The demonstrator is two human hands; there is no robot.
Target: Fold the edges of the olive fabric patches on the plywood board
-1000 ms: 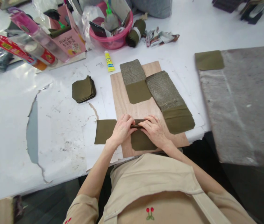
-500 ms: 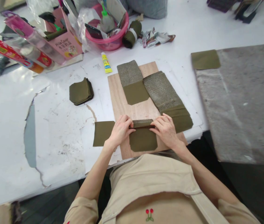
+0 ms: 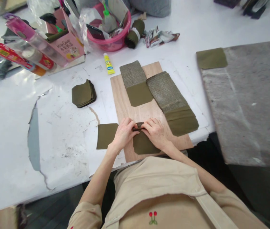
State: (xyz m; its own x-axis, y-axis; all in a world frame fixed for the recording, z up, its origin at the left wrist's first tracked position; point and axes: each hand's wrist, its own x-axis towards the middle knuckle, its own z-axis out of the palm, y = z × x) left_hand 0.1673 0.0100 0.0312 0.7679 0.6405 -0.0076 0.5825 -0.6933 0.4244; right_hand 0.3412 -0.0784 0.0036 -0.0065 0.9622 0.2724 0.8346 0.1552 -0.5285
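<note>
Both hands pinch the folded top edge of an olive fabric piece (image 3: 145, 144) lying on a thin wooden board (image 3: 130, 113). My left hand (image 3: 124, 132) is closed at the fold's left end. My right hand (image 3: 156, 133) is closed near the middle of the fold and covers its right part. A flat olive piece (image 3: 107, 136) lies left of my left hand, partly on white paper. Farther up the board are an olive piece with a grey textured half (image 3: 133, 74) and an overlapping stack of similar pieces (image 3: 170, 95).
A stack of olive pieces (image 3: 83, 93) sits on the left, with a yellow glue tube (image 3: 109, 64) behind. At the back stand a pink basket (image 3: 116, 44), a fabric roll (image 3: 135, 33) and a pink box (image 3: 69, 46). A grey slab (image 3: 249, 101) spans the right.
My right hand has slid left along the fold, from its right end toward my left hand. My left hand stays at the left end.
</note>
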